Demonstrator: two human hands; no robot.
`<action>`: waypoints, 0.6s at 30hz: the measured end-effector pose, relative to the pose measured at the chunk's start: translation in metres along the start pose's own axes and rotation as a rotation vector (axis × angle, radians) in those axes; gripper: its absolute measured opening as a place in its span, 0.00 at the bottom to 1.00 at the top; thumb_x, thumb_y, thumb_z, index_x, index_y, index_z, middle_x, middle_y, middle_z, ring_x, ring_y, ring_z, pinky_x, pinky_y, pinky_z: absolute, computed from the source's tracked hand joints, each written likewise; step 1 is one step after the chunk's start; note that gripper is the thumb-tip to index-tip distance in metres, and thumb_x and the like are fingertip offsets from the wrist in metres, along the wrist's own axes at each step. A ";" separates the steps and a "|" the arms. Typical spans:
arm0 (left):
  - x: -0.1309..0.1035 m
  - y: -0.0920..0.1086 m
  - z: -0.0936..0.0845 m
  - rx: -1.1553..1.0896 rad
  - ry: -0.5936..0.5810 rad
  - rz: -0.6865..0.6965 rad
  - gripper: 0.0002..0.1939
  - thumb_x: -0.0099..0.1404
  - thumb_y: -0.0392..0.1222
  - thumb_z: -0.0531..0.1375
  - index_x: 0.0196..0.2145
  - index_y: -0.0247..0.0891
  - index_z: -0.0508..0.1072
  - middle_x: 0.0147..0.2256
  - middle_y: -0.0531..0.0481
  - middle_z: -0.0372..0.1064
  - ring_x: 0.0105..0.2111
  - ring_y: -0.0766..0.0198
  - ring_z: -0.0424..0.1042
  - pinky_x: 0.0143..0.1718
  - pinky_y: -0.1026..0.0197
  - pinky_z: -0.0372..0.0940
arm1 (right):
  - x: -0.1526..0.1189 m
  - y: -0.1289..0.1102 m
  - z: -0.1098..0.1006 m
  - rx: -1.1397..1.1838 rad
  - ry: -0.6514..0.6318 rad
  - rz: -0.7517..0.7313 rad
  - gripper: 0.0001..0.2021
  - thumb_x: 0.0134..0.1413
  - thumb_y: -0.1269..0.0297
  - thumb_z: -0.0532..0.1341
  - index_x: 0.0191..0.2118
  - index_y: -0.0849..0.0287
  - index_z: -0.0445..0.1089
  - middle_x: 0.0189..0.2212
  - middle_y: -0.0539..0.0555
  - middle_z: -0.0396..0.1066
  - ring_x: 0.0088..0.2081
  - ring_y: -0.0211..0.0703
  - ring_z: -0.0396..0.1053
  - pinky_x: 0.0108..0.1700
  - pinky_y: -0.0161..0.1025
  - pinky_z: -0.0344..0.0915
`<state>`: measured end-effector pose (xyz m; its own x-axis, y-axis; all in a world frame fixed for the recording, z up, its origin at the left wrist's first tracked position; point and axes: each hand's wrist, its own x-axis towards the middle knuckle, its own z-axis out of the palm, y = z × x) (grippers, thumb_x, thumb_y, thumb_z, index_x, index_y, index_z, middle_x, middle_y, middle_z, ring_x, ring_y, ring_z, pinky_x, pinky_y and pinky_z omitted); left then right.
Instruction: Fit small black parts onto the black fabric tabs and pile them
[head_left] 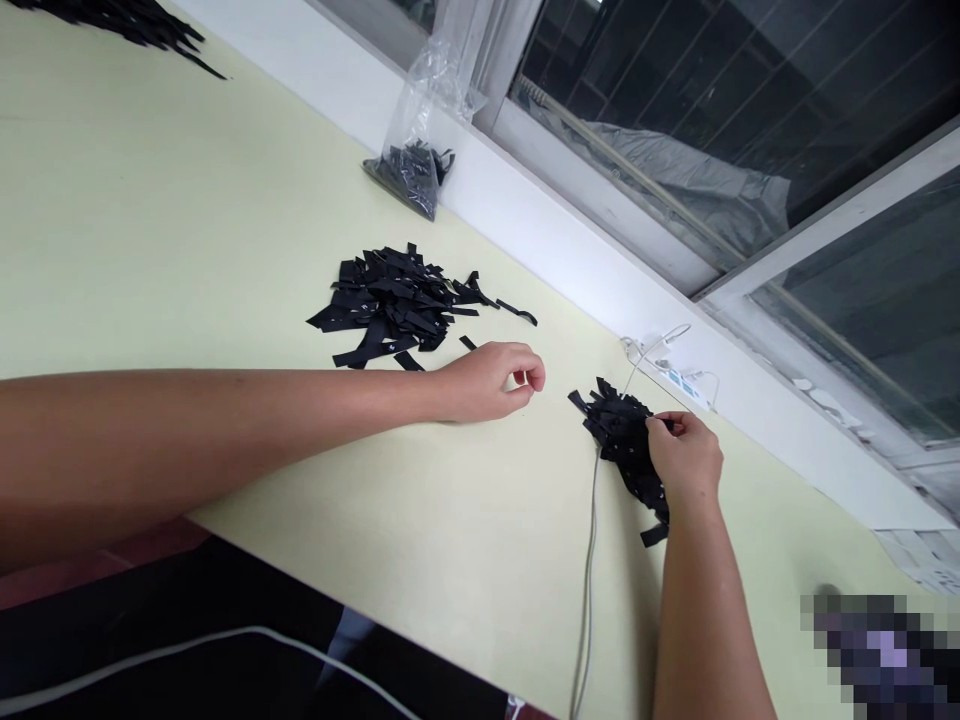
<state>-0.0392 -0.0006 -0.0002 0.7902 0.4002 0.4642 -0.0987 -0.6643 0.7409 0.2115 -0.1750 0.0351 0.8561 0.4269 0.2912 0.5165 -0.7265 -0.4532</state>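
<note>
My left hand (491, 382) is just above the pale table, with its fingers curled toward the thumb and nothing visible in them. Just beyond it lies a loose pile of short black fabric strips (397, 300), some with small white marks. My right hand (686, 455) reaches into a second pile of black strips (626, 430). Its thumb and fingers pinch a black fabric strip at the edge of that pile, and the hand partly covers the strips behind it.
A clear plastic bag (412, 165) with black pieces inside stands against the white ledge. More black strips (127, 20) lie at the far left. A grey cable (589, 580) crosses the table beside the right pile. A power strip (682, 385) sits by the window.
</note>
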 end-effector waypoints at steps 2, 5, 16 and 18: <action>0.000 0.001 0.000 0.000 0.009 -0.007 0.03 0.61 0.35 0.57 0.34 0.38 0.70 0.37 0.49 0.72 0.37 0.63 0.69 0.38 0.59 0.63 | 0.001 0.002 0.001 0.002 0.006 -0.003 0.09 0.45 0.61 0.61 0.33 0.57 0.76 0.26 0.54 0.72 0.29 0.48 0.67 0.36 0.43 0.60; 0.000 0.003 -0.001 0.001 0.008 -0.009 0.02 0.60 0.34 0.57 0.32 0.38 0.68 0.36 0.49 0.71 0.36 0.63 0.68 0.38 0.59 0.62 | 0.001 0.003 0.001 -0.006 0.011 -0.007 0.09 0.45 0.61 0.61 0.33 0.57 0.75 0.26 0.54 0.72 0.29 0.48 0.67 0.36 0.44 0.61; 0.000 0.004 -0.002 0.030 0.009 0.009 0.03 0.58 0.33 0.57 0.30 0.38 0.66 0.33 0.51 0.68 0.33 0.64 0.65 0.37 0.59 0.61 | 0.003 0.003 0.000 -0.041 0.017 0.037 0.08 0.46 0.63 0.60 0.33 0.55 0.74 0.28 0.53 0.73 0.32 0.49 0.68 0.39 0.44 0.62; 0.000 0.004 -0.002 0.026 0.010 0.010 0.03 0.58 0.33 0.57 0.31 0.38 0.66 0.33 0.51 0.68 0.34 0.64 0.65 0.37 0.59 0.61 | 0.003 0.003 0.000 -0.035 0.020 0.033 0.08 0.46 0.63 0.60 0.33 0.56 0.74 0.27 0.53 0.72 0.31 0.49 0.68 0.38 0.44 0.62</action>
<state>-0.0407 -0.0017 0.0037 0.7834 0.3995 0.4761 -0.0905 -0.6845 0.7233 0.2156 -0.1761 0.0340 0.8719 0.3922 0.2932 0.4869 -0.7583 -0.4335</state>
